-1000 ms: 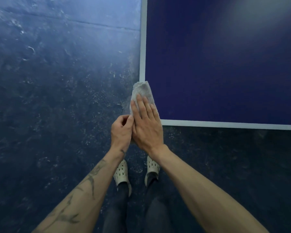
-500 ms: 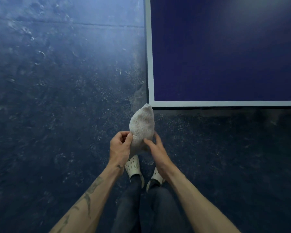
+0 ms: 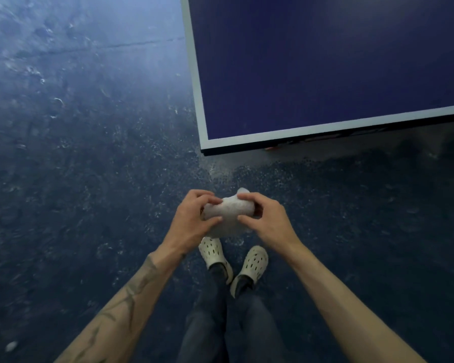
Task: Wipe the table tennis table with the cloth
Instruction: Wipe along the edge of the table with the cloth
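At the near corner of the table tennis table, I hold the cloth bunched between both hands above the scuffed dark floor (image 3: 76, 153) that fills the left of the frame. My left hand (image 3: 192, 218), low and centre, pinches the left end of the cloth (image 3: 227, 212) between thumb and curled fingers. My right hand (image 3: 269, 218), just to its right, grips the other end the same way. The pale cloth is a crumpled wad with its long axis running left to right across the frame, from one hand to the other. A fold hangs beneath it over my white shoes (image 3: 212, 251). It touches nothing but my fingers and is well apart from the table.

The table tennis table (image 3: 325, 61) fills the upper right, its white-edged corner (image 3: 204, 144) almost straight up-frame from my left hand. The blue surface spreads up and to the right from there. That puts my right hand nearer most of the surface and my left nearer the corner and left edge. As I judge it, I am regathering the cloth, and the next stroke must carry it up-frame and rightward onto the surface.
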The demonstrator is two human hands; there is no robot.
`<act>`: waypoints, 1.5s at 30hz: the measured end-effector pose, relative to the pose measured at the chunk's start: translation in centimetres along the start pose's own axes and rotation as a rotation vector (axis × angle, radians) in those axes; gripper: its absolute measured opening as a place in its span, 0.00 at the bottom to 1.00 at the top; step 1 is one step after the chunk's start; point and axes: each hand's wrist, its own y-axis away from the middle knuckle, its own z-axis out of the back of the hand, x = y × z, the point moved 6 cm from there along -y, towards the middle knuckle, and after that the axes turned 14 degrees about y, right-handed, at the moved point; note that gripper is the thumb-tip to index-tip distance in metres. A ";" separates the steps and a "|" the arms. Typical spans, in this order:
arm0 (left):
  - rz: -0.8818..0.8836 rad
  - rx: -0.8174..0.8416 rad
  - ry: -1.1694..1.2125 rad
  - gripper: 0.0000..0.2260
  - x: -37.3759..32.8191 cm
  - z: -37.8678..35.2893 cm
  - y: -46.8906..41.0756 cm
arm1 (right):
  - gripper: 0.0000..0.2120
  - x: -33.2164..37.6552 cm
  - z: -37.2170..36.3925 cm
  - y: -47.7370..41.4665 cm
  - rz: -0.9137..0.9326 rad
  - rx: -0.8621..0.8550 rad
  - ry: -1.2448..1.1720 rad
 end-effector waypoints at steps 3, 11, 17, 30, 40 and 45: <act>-0.133 -0.014 -0.180 0.05 -2.6 -1.4 -0.8 | 0.11 -0.3 3.1 0.7 0.075 -0.162 0.158; -0.101 -0.155 0.028 0.06 -6.5 -4.6 -3.2 | 0.09 -2.7 6.7 -0.3 -0.039 -0.265 -0.037; 0.153 -0.196 0.393 0.14 -8.0 -9.4 -4.9 | 0.12 -2.9 6.4 0.4 0.006 -0.220 -0.251; 0.238 -0.161 0.611 0.11 -11.6 -15.9 -8.2 | 0.11 -5.5 11.8 1.0 0.030 -0.508 -0.374; 0.120 -0.080 0.576 0.18 -12.0 -16.9 -13.9 | 0.13 -5.4 8.7 0.4 -0.070 -0.428 -0.620; -0.198 0.155 0.115 0.17 -10.2 -14.8 -15.4 | 0.09 -5.0 5.2 -0.2 -0.202 -0.509 -0.753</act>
